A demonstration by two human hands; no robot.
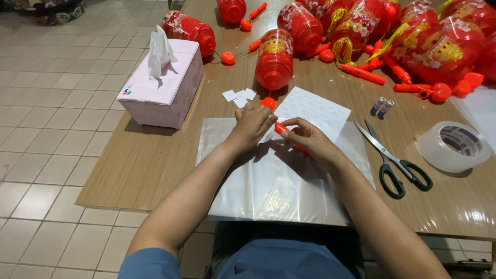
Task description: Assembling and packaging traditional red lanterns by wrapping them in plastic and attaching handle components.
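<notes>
My left hand (251, 125) and right hand (310, 140) meet over the middle of the table (150, 165), both closed around a slim orange plastic stick (282, 129) with a round ball-shaped end that pokes out just past my left fingers. The stick is smooth and glossy, held above a clear, crinkly plastic sheet (274, 191) that lies flat on the wood-grain surface and catches the light. A white paper sheet (315, 111) lies just beyond my hands, with small white paper scraps (238, 96) beside it. Right behind those stands a red cylindrical lantern (275, 58), shiny and ribbed, and more red lanterns (413, 36) are heaped at the far right with orange sticks among them. To the left sits a pale pink tissue box (163, 88); to the right lie black-handled scissors (392, 160), two small batteries (381, 107) and a roll of clear tape (454, 146).
</notes>
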